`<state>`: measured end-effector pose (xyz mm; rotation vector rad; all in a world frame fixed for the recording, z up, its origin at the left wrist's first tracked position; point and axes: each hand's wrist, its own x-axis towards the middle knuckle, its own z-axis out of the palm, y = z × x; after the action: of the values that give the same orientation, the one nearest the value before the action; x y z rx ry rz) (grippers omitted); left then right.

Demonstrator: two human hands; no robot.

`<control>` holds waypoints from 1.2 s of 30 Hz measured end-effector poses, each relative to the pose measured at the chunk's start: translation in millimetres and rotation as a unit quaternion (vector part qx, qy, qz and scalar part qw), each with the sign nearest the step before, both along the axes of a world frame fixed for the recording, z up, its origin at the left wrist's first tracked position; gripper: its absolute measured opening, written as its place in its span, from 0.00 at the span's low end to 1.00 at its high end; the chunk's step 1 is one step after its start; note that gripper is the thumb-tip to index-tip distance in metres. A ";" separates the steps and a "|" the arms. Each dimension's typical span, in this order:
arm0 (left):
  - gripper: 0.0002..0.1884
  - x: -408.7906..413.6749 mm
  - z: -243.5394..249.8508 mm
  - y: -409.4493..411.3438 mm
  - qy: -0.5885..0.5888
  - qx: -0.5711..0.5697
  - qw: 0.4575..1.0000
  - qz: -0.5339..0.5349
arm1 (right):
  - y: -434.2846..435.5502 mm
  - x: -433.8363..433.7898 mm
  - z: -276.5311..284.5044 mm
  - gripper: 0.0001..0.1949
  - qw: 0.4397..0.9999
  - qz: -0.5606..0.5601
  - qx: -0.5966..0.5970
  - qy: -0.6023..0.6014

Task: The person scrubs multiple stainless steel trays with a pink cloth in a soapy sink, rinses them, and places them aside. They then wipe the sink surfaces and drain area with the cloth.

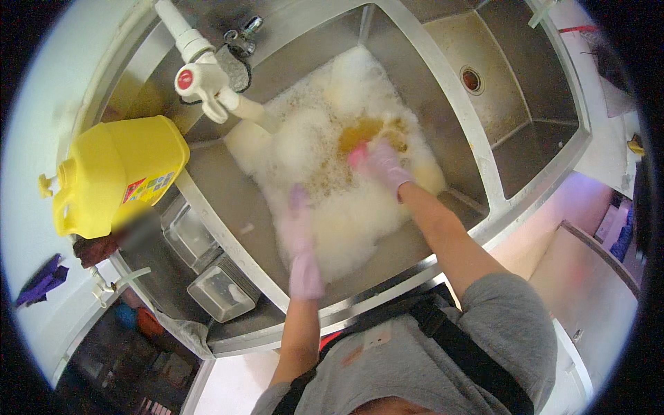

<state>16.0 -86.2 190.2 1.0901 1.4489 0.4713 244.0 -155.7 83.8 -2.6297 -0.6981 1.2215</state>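
Thick white suds [303, 140] cover the brownish water in the middle basin of a stainless steel sink [244, 238]. My right hand [384, 158], in a pink rubber glove, holds a bright pink thing [358, 155], blurred, at a foam-free brown patch of water. My left hand [299, 212], gloved alike, reaches into the suds near the basin's left side; its fingers are blurred, and whether they hold anything is hidden. Above the suds at the upper left is a white plastic tap [205, 85] with a red button, its spout pointing down into the basin.
A yellow plastic jerrycan [124, 161] lies at the left rim. Stacked metal pans [225, 290] stand in the left basin. A steel divider [456, 104] separates the right basin, which has a drain [471, 79]. A metal faucet [244, 39] is at the back; a purple cloth [42, 280] lies far left.
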 end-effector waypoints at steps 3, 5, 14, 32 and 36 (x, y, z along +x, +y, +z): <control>0.26 24.3 -83.2 -27.4 -0.059 -0.330 0.942 -0.016 | 19.3 -61.2 5.0 0.15 0.964 0.054 0.162 0.205; 0.25 38.4 -102.7 -27.3 -0.114 -0.345 0.932 0.006 | 28.9 -81.6 4.7 0.15 0.965 0.070 0.164 0.192; 0.20 80.5 -144.0 -7.7 -0.307 -0.344 0.874 0.155 | 91.1 -15.1 -20.0 0.16 0.969 0.176 0.173 0.020; 0.16 39.4 -155.7 5.8 -0.470 -0.254 0.845 0.019 | 47.8 -92.7 48.1 0.18 0.947 0.220 0.226 0.057; 0.14 89.7 -148.4 20.0 -0.366 -0.241 0.890 0.124 | 69.1 3.4 4.9 0.20 0.941 0.302 0.151 -0.018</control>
<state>105.7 -66.1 41.8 0.2610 0.9395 0.5818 247.4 -86.6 88.7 -2.2493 -1.6396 1.0702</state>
